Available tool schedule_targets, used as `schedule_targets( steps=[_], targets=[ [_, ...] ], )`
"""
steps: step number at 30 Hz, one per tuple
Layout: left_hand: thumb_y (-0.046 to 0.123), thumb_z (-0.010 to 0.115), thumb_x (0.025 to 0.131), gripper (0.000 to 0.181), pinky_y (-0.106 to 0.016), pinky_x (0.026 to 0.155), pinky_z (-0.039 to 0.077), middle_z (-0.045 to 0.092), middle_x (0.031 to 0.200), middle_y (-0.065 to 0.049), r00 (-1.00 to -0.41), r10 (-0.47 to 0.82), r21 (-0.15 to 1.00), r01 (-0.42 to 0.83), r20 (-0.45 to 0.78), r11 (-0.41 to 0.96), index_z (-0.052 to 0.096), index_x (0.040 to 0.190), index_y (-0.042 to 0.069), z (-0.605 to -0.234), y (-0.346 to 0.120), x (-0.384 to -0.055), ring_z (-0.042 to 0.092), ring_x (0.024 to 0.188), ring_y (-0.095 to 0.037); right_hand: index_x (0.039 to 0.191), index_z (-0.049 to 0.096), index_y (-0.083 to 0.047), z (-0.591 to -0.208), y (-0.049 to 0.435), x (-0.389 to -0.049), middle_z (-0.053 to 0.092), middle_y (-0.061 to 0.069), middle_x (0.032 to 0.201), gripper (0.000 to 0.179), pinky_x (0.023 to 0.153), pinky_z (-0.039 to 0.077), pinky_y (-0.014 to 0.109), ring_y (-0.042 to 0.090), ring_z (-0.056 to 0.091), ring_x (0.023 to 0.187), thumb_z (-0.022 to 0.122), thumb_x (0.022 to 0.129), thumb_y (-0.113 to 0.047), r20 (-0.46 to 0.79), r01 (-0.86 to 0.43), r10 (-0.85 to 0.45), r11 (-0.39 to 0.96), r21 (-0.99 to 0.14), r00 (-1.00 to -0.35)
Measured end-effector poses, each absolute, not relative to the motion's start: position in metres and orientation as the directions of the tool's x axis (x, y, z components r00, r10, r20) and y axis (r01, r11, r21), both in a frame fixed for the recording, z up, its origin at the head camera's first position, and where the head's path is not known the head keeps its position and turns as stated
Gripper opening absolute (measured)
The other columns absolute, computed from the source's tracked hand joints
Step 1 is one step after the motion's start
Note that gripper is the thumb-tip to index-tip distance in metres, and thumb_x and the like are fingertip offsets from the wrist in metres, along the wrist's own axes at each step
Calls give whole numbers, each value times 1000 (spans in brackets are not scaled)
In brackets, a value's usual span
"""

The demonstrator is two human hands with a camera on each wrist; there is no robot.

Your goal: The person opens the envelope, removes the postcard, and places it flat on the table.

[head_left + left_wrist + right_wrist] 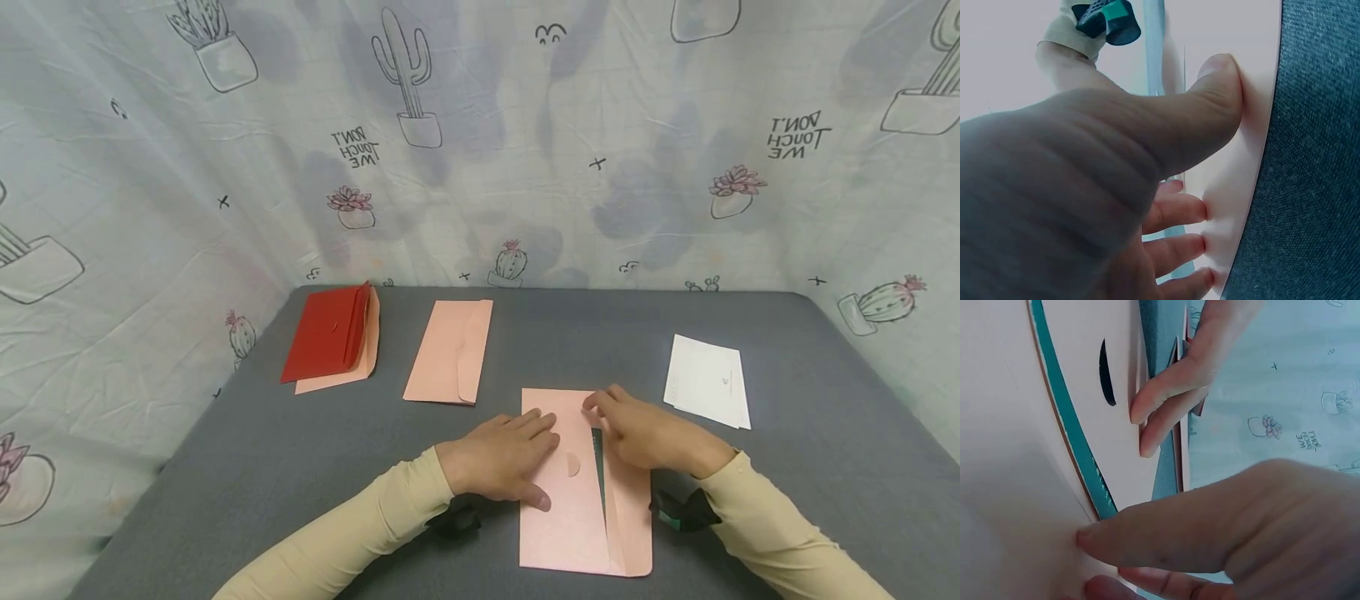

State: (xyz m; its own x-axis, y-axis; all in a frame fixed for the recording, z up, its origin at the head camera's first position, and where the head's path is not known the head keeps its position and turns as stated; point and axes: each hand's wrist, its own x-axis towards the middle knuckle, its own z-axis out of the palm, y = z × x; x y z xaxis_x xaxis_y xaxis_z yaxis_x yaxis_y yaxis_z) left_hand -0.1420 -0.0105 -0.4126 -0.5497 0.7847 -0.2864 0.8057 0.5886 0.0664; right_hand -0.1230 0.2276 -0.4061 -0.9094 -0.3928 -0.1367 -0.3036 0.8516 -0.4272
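A pink envelope (562, 533) lies on the grey table in front of me, its flap (633, 533) on the right side. A dark green strip (599, 467) shows in the gap beside the flap, most of it hidden inside; the right wrist view shows this green edge (1079, 444) closer. My left hand (502, 458) rests on the envelope's left part with fingers spread, and its thumb (1219, 94) presses the paper in the left wrist view. With bent fingers, my right hand (648, 429) pinches the flap near its upper end; its thumb (1122, 540) touches the inner paper.
Another pink envelope (442, 350) lies behind my left hand. Farther left, red envelopes (318, 333) sit on a pink one (367, 358). White cards (705, 379) lie at the back right. A patterned curtain (480, 167) hangs behind the table (225, 475).
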Motion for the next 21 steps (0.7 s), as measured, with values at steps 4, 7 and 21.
schedule_targets(
  steps=[4,7,21],
  targets=[
    [60,71,87,79,-43,121,34,31,166,-8,-577,768,100,778,-278,620,46,149,17,-413,-9,-141,28,156,-26,127,54,-8,-407,229,-124,56,11,113,34,76,52,35,21,64,90,57,94,2,-116,-324,-407,843,-428,-906],
    [59,76,83,83,-45,122,34,30,165,-14,-612,742,129,742,-274,658,45,147,15,-414,-9,-140,26,156,-31,126,55,-8,-408,229,-124,56,10,112,34,76,52,35,20,63,90,58,94,2,-98,-338,-418,833,-438,-903],
    [67,75,79,106,-47,124,29,18,169,-18,-651,694,149,687,-308,711,29,160,16,-414,-11,-143,17,158,-31,135,51,-4,-411,226,-128,55,8,105,58,80,50,40,19,57,88,78,89,-27,-140,-239,-345,840,-488,-928]
  ],
)
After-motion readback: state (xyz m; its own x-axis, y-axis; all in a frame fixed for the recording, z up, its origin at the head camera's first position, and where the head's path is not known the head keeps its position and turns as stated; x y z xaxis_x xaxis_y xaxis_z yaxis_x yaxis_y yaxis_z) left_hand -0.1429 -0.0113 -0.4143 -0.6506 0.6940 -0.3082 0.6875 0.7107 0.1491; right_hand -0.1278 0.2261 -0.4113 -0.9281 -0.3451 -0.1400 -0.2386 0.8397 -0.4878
